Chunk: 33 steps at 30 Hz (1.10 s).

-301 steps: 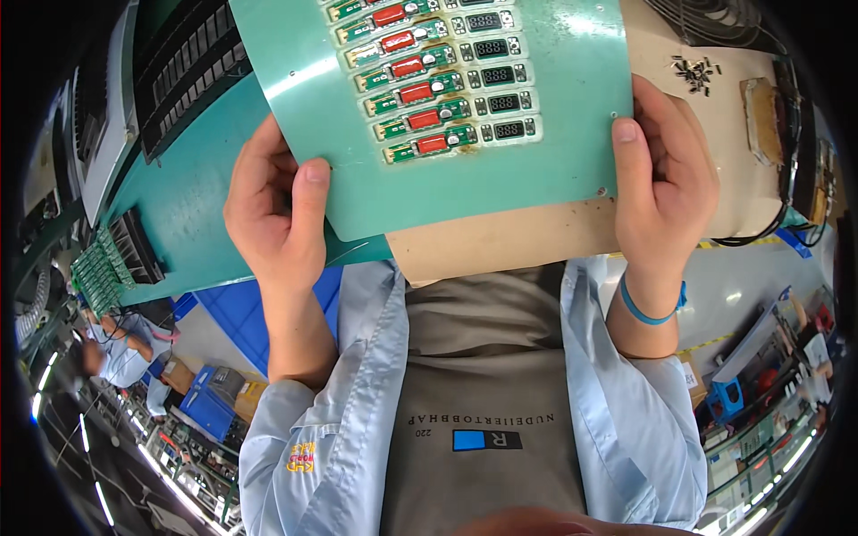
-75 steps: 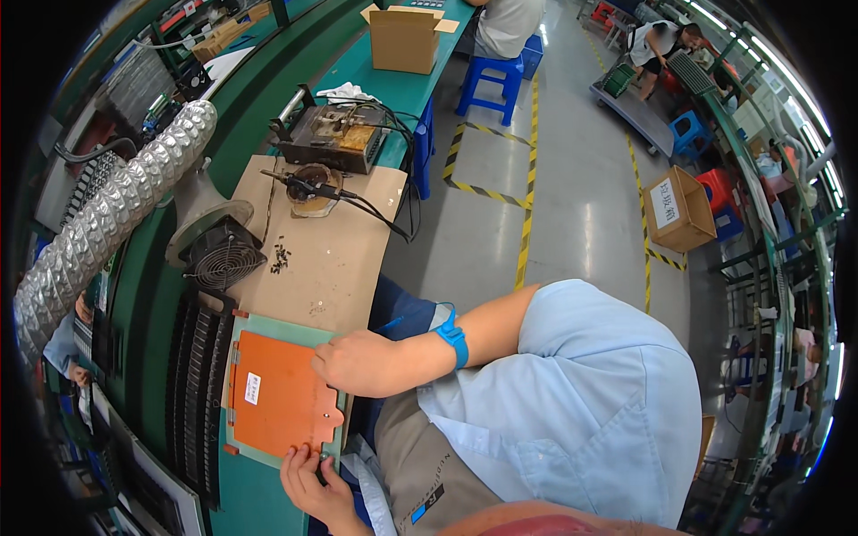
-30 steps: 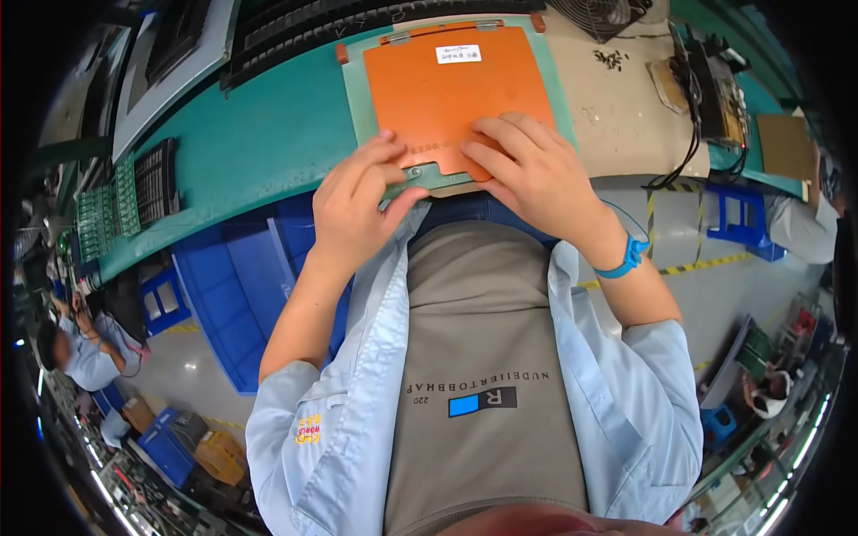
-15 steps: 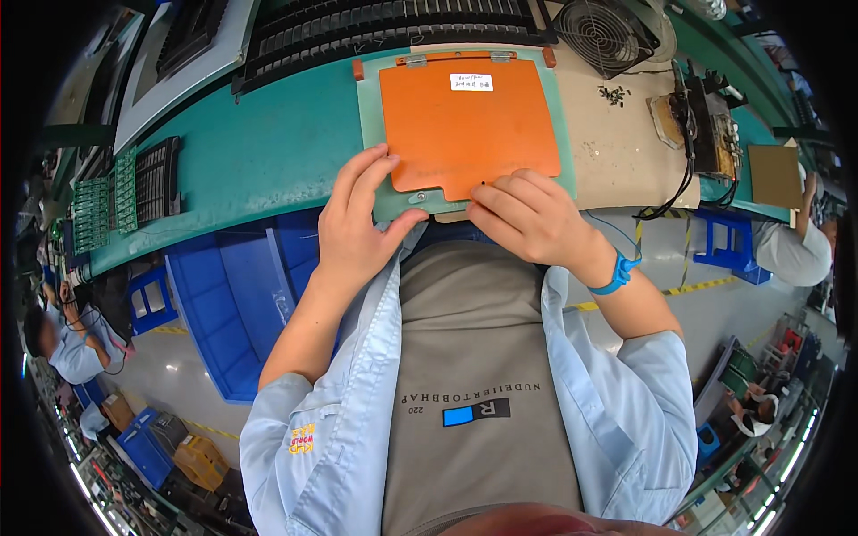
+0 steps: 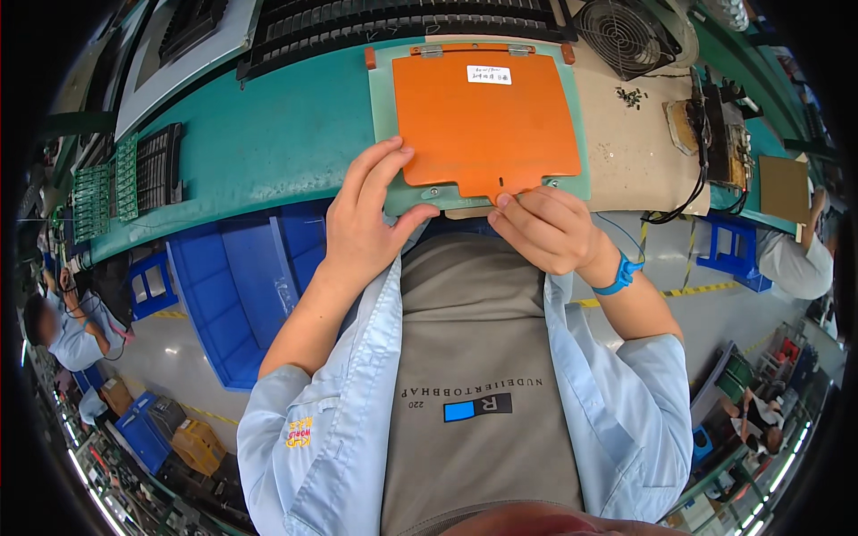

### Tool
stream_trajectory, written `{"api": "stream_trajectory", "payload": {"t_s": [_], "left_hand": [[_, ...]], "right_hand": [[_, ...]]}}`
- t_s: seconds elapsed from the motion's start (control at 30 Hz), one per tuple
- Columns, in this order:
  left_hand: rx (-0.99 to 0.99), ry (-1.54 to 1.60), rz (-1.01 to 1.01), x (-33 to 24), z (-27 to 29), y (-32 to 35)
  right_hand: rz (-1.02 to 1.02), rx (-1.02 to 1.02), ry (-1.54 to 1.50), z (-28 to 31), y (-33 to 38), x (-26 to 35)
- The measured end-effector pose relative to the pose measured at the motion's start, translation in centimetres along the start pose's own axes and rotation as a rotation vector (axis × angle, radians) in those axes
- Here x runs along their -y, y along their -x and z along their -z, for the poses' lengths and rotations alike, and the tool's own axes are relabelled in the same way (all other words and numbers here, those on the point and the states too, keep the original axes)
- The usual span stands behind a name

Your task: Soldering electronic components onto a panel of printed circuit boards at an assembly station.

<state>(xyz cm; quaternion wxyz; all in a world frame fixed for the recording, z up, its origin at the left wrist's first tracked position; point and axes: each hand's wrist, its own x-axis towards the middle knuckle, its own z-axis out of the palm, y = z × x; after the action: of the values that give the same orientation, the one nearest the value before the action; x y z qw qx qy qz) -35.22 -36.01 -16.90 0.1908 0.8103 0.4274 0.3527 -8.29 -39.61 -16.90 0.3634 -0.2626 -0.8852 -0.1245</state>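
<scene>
In front of me on the bench lies a flat fixture: an orange hinged cover (image 5: pixel 487 116) over a pale green base plate (image 5: pixel 382 98). Metal hinges (image 5: pixel 430 52) join them along the far edge. My left hand (image 5: pixel 366 210) rests at the near left corner, fingertips against the cover's left edge, thumb apart at the front edge of the plate. My right hand (image 5: pixel 550 230), with a blue band at the wrist, pinches the cover's front tab just beside a small dark slot. What lies under the cover is hidden.
Black slotted racks (image 5: pixel 402 27) line the far side, with a round fan (image 5: pixel 626 36) to their right. Small dark parts (image 5: pixel 631 97) lie below the fan. Green circuit boards (image 5: pixel 92 204) stand at left. Blue bins (image 5: pixel 223 295) sit below the bench edge. Other people work on both sides.
My right hand's fingers have slid off the cover's face to its front tab, uncovering the slot and the plate's right corner. My left hand stays at the left corner. The view has shifted slightly.
</scene>
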Motion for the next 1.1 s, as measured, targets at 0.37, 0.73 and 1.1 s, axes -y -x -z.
{"api": "stream_trajectory", "payload": {"t_s": [0.37, 0.73, 1.1], "left_hand": [[-0.185, 0.254, 0.029, -0.9, 0.6, -3.4], [-0.092, 0.277, 0.151, 0.4, 2.8, -15.2], [0.001, 0.344, 0.376, 1.7, 3.7, -21.3]], "right_hand": [[-0.205, -0.21, 0.093, 2.8, -6.4, -2.9], [-0.215, -0.092, 0.114, 4.3, -7.1, -7.1], [-0.505, 0.597, -0.128, -1.1, -6.3, -9.1]]}}
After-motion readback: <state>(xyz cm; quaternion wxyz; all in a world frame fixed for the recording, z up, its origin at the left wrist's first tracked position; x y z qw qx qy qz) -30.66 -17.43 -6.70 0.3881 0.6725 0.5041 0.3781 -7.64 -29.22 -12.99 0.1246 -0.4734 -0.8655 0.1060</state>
